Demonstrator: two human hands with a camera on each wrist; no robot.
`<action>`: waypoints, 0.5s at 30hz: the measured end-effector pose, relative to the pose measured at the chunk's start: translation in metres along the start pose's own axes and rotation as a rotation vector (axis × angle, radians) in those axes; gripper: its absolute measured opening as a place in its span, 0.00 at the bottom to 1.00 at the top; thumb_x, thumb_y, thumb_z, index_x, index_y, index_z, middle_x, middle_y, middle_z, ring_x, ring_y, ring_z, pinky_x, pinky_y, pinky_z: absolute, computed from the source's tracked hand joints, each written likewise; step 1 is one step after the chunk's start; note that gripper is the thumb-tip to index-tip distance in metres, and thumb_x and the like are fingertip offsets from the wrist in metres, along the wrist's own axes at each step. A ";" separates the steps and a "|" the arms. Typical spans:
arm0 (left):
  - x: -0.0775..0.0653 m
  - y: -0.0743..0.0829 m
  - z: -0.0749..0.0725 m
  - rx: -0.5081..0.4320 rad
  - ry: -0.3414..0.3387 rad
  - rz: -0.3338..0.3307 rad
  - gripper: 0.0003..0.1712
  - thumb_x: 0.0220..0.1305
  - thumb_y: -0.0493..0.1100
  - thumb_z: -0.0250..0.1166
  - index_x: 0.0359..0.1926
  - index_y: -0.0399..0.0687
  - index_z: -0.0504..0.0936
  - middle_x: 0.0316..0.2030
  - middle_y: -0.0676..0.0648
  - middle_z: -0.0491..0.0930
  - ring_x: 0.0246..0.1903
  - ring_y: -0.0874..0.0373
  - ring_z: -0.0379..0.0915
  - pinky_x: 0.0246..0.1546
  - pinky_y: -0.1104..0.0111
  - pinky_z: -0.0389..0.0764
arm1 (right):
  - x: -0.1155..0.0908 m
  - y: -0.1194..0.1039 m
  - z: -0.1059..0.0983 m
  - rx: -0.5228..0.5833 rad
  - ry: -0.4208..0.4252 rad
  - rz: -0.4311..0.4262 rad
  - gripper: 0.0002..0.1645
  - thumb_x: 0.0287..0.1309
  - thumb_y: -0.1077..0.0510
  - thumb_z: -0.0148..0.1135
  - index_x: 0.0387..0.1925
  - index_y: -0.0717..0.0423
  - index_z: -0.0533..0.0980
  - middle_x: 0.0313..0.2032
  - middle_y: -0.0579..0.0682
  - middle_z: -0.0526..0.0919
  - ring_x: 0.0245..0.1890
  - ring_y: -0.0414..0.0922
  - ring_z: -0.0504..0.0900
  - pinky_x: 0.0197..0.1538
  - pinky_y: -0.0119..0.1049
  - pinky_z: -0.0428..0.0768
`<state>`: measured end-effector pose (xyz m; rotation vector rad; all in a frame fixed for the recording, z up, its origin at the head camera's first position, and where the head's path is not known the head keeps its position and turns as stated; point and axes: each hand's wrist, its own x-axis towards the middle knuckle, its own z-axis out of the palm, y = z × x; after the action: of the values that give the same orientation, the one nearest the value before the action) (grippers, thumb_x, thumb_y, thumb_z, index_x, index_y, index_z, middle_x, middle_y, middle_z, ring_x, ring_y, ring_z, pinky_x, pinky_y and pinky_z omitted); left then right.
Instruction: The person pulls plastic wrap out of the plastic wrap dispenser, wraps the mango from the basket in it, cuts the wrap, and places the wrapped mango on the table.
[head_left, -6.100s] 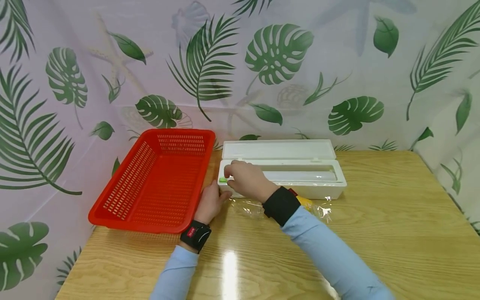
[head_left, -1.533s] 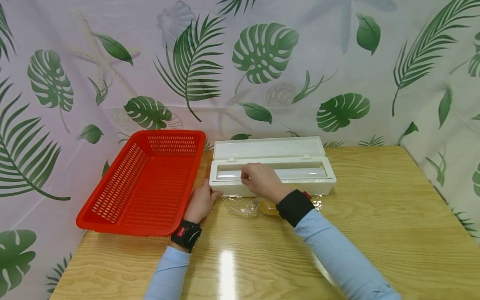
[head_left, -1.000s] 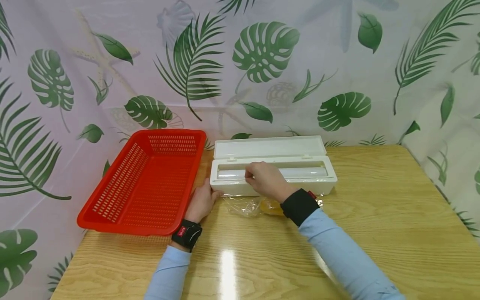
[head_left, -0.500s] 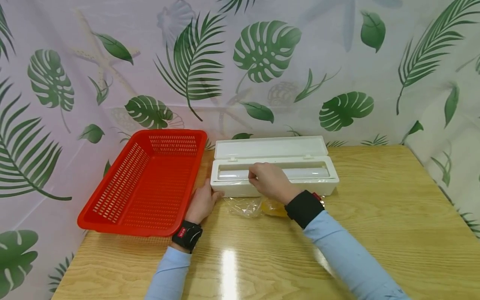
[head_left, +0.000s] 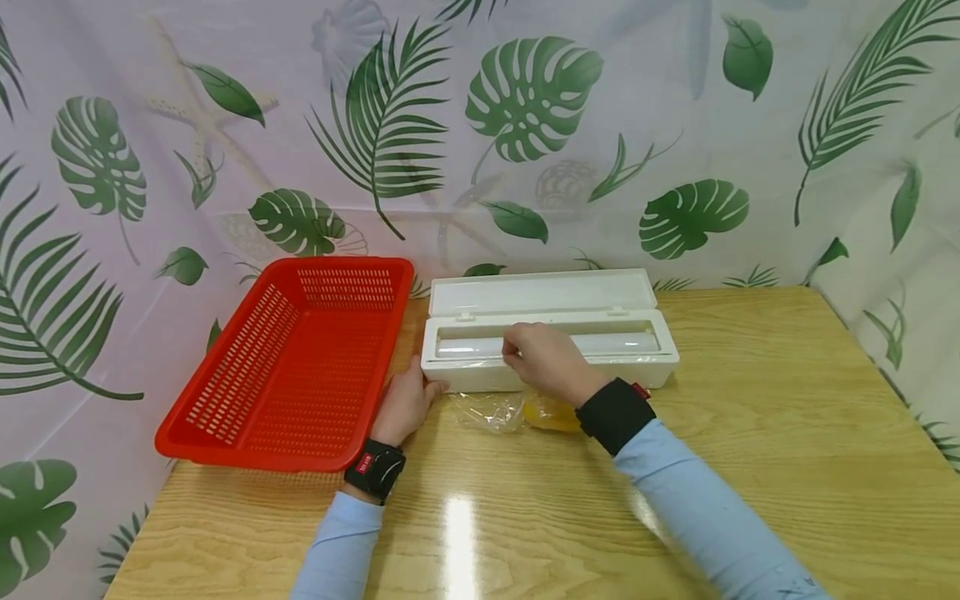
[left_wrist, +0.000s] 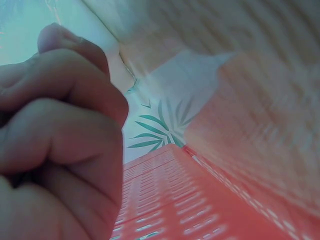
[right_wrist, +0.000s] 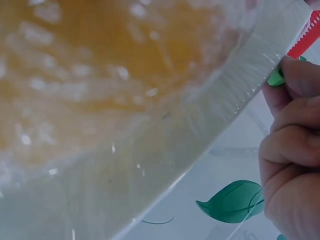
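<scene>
A white cling film dispenser box lies with its lid raised, and a roll of film shows inside. My left hand grips the box's left end, thumb at the front; in the left wrist view the same hand is curled beside it. Along the front edge, near the middle, my right hand pinches a small green slide cutter, visible in the right wrist view. Clear film hangs from the front onto the table, around a yellow-orange item partly hidden by my right wrist.
A red plastic basket stands on the left, close to my left forearm. The wooden table reaches up to a leaf-printed cloth hanging behind and at the sides.
My right hand has slid from the box's left end rightward to about its middle, slowly in the last second. My left hand keeps its hold on the left end.
</scene>
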<state>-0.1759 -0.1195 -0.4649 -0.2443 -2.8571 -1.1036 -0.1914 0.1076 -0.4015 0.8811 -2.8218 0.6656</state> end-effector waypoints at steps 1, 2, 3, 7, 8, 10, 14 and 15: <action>0.000 0.000 0.000 0.000 -0.001 0.000 0.22 0.57 0.42 0.64 0.49 0.37 0.67 0.40 0.30 0.80 0.40 0.42 0.75 0.41 0.48 0.76 | 0.000 0.000 -0.001 0.000 0.002 0.001 0.03 0.52 0.62 0.63 0.26 0.57 0.77 0.29 0.50 0.81 0.26 0.42 0.75 0.33 0.40 0.80; 0.000 0.001 0.000 0.001 -0.002 -0.002 0.22 0.57 0.42 0.64 0.49 0.37 0.66 0.40 0.30 0.80 0.40 0.42 0.75 0.41 0.48 0.76 | -0.001 0.000 -0.001 -0.003 0.002 0.000 0.02 0.52 0.63 0.63 0.26 0.57 0.77 0.29 0.50 0.81 0.26 0.42 0.75 0.33 0.40 0.80; 0.000 0.001 0.000 0.002 -0.003 -0.005 0.23 0.57 0.42 0.64 0.49 0.37 0.66 0.40 0.30 0.80 0.40 0.42 0.75 0.41 0.48 0.75 | -0.001 0.000 -0.001 -0.007 0.003 -0.003 0.02 0.52 0.63 0.63 0.26 0.57 0.77 0.29 0.50 0.81 0.26 0.42 0.75 0.33 0.40 0.80; 0.000 0.001 0.000 0.010 -0.006 -0.013 0.23 0.58 0.42 0.64 0.49 0.37 0.66 0.40 0.30 0.80 0.40 0.42 0.75 0.41 0.48 0.75 | -0.001 0.000 -0.002 -0.031 0.003 -0.024 0.02 0.52 0.64 0.62 0.26 0.56 0.77 0.28 0.50 0.81 0.25 0.42 0.74 0.32 0.39 0.80; -0.001 0.001 0.000 0.012 -0.006 -0.014 0.23 0.58 0.43 0.64 0.49 0.37 0.66 0.39 0.30 0.80 0.40 0.42 0.75 0.41 0.48 0.75 | -0.002 0.000 -0.002 -0.037 0.001 -0.025 0.02 0.52 0.64 0.62 0.26 0.56 0.77 0.28 0.50 0.81 0.25 0.42 0.74 0.32 0.39 0.80; -0.001 0.001 0.000 0.017 -0.007 -0.012 0.22 0.58 0.43 0.64 0.49 0.37 0.66 0.39 0.30 0.80 0.40 0.42 0.75 0.40 0.48 0.76 | -0.002 0.000 -0.002 -0.043 0.003 -0.023 0.02 0.52 0.65 0.62 0.26 0.57 0.77 0.27 0.50 0.80 0.25 0.42 0.74 0.32 0.39 0.79; 0.000 0.001 0.000 0.017 -0.007 -0.012 0.22 0.58 0.43 0.63 0.48 0.38 0.66 0.39 0.30 0.80 0.39 0.42 0.75 0.40 0.48 0.76 | -0.003 0.001 -0.001 -0.047 0.011 -0.019 0.02 0.52 0.65 0.62 0.26 0.58 0.77 0.28 0.51 0.80 0.25 0.42 0.74 0.31 0.38 0.79; 0.000 0.001 0.000 0.017 -0.005 -0.012 0.22 0.58 0.43 0.63 0.48 0.38 0.66 0.39 0.30 0.80 0.39 0.42 0.75 0.40 0.48 0.76 | -0.004 0.000 -0.001 -0.047 0.015 -0.021 0.02 0.52 0.65 0.62 0.26 0.58 0.77 0.28 0.51 0.80 0.25 0.42 0.74 0.31 0.38 0.79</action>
<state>-0.1757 -0.1187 -0.4646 -0.2297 -2.8753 -1.0819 -0.1888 0.1102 -0.4015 0.8924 -2.7988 0.5978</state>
